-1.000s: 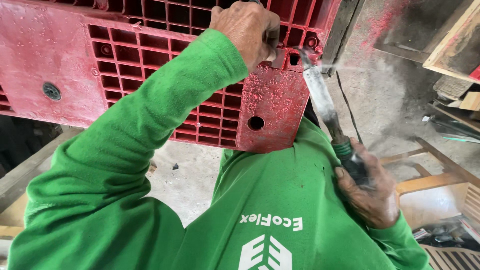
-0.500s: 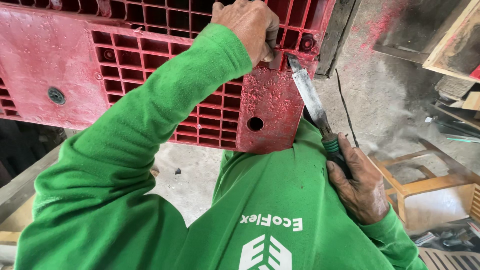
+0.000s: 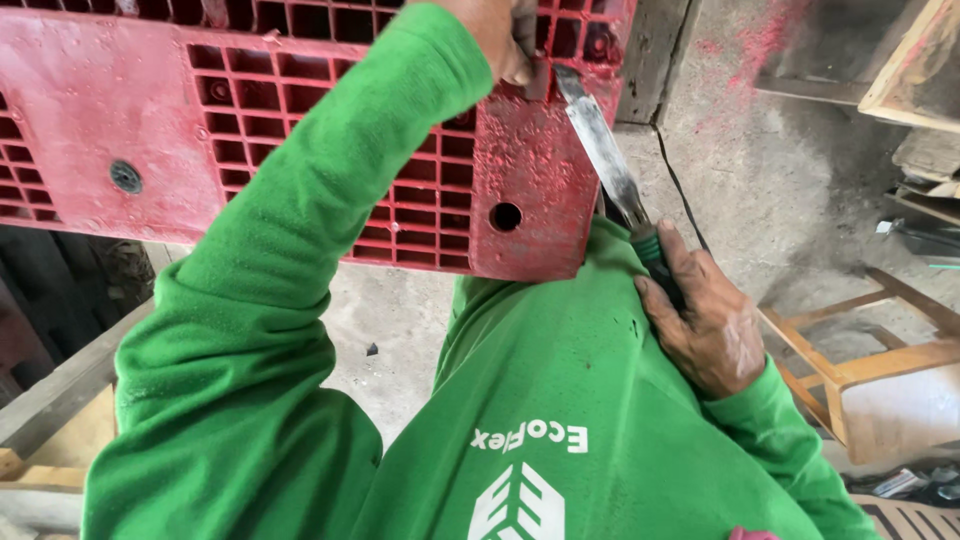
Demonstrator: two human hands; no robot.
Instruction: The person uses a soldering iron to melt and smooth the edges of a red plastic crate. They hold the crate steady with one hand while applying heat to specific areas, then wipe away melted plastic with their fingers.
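Observation:
A red plastic pallet [image 3: 250,130] with a grid of square cells stands tilted in front of me. My left hand [image 3: 505,35] grips its upper edge near the right corner, the green sleeve stretched across the pallet. My right hand [image 3: 705,320] is closed on the green handle of a flat metal chisel [image 3: 600,150]. The blade points up and left, with its tip against the pallet just beside my left hand's fingers.
A wooden frame [image 3: 860,360] lies on the grey concrete floor at the right. More wooden pieces [image 3: 910,70] sit at the upper right, with red dust on the floor there. A thin black cable [image 3: 680,180] runs along the floor. Wooden planks [image 3: 50,410] lie at the lower left.
The chisel has risen along the pallet's right side, and its tip now sits beside my left hand. My right hand moved up and left with it.

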